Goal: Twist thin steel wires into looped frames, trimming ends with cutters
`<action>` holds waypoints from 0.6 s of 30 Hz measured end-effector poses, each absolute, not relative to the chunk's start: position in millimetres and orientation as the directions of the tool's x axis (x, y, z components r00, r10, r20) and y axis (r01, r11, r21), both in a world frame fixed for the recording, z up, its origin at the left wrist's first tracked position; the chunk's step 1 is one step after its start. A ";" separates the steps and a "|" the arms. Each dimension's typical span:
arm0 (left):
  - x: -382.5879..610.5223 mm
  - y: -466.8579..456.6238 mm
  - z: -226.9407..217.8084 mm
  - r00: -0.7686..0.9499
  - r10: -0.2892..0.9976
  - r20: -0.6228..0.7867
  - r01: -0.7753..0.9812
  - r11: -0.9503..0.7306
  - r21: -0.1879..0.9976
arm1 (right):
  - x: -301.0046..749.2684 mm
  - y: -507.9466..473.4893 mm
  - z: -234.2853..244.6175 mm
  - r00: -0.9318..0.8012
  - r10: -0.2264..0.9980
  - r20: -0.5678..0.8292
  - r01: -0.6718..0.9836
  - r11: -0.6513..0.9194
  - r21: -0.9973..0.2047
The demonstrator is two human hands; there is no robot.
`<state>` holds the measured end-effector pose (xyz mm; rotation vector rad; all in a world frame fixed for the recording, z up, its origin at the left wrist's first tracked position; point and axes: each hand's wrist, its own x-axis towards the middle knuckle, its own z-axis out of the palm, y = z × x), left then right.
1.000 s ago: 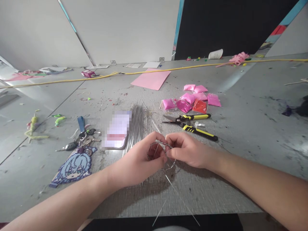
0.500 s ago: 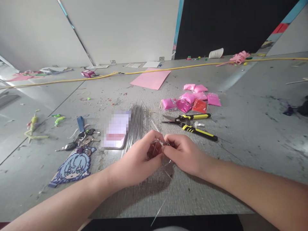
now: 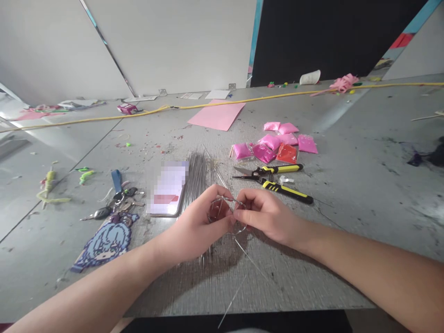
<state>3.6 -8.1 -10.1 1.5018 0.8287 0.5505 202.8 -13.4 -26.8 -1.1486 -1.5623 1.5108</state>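
Note:
My left hand (image 3: 194,229) and my right hand (image 3: 267,215) meet over the grey table (image 3: 347,152), both pinched on a small loop of twisted silver wire (image 3: 227,202). The wire's loose ends (image 3: 243,273) trail toward the table's near edge. A bundle of straight silver wires (image 3: 199,178) lies just behind my left hand. Yellow-and-black handled cutters (image 3: 277,178) lie right of the bundle, close behind my right hand.
Several pink sachets and one red one (image 3: 277,143) sit behind the cutters. A phone (image 3: 168,187), a bunch of keys (image 3: 118,199) and a blue pixel-art charm (image 3: 106,243) lie to the left. A pink sheet (image 3: 218,115) and a yellow cable (image 3: 104,118) lie farther back.
Both hands have stayed together on the wire loop, shifting slightly up and left while turning it. The trailing wire ends have swung a little.

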 end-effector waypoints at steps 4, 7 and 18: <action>3.3 -8.2 -11.4 0.629 0.768 -0.120 0.135 0.043 0.990 | 204.4 -12.1 -30.1 -0.402 0.913 -0.076 0.140 -0.020 -0.990; 3.8 -8.7 -11.1 0.637 0.765 -0.094 0.136 0.009 0.991 | 204.5 -12.6 -31.4 -0.400 0.915 -0.054 0.154 0.009 -0.988; 3.5 -12.2 -10.7 0.667 0.742 -0.064 0.276 -0.167 0.946 | 197.2 -19.8 -28.2 -0.338 0.935 -0.108 0.214 -0.035 -0.976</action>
